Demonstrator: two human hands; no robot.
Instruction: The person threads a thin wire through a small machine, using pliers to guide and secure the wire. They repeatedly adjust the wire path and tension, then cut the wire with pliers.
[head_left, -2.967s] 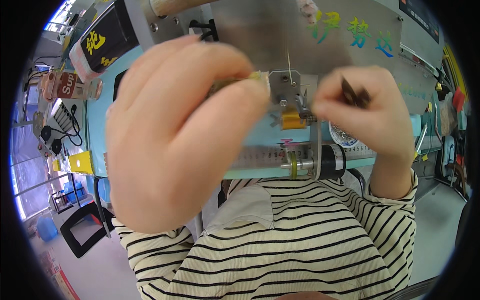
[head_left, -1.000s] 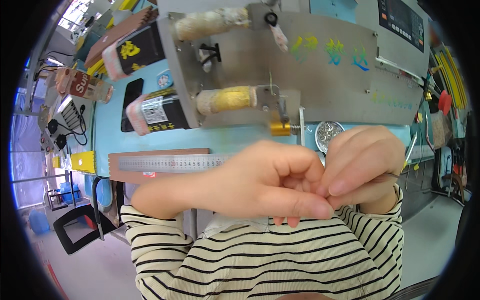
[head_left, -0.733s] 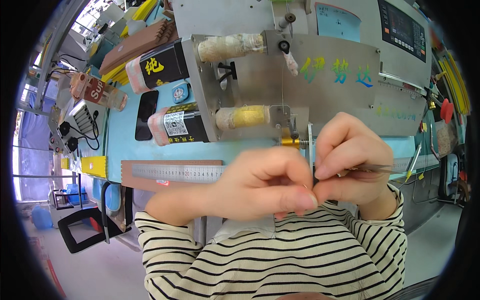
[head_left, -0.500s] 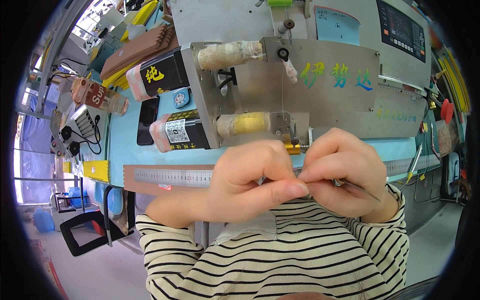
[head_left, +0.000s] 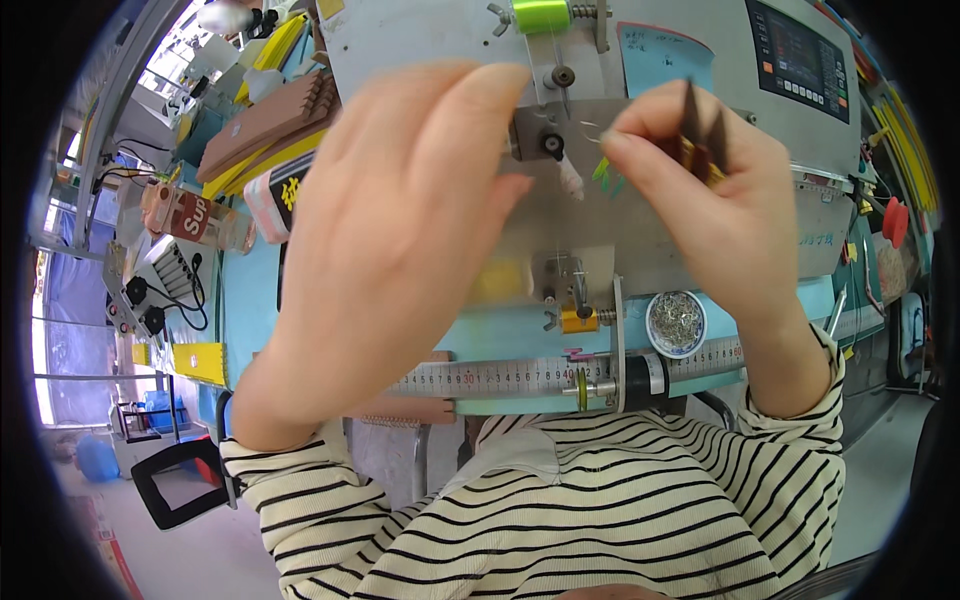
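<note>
My left hand [head_left: 400, 190] is raised over the left part of a steel machine [head_left: 640, 230], smeared by motion. Its fingers are stretched out with the thumb apart, and nothing shows in them. Opposite it, my right hand [head_left: 715, 190] is closed round small scissors [head_left: 700, 140], whose dark pointed blades stick up from the fingers. A thin curved wire-like piece [head_left: 590, 132] shows at the right thumb and fingertip. Between the hands stands a black knob [head_left: 552, 146] with a pale wrapped lever [head_left: 571, 180]. Small green strips [head_left: 602, 172] lie near the right thumb.
A bowl [head_left: 676, 352] of small silvery metal pieces stands near the front, by a long steel ruler [head_left: 510, 377]. A green spool [head_left: 540, 14] and a control panel [head_left: 800, 62] are at the back. A drink bottle [head_left: 200, 216] lies to the left.
My hands were pinched together near my chest. They have parted and moved up and away over the machine, uncovering the bowl and the ruler's middle.
</note>
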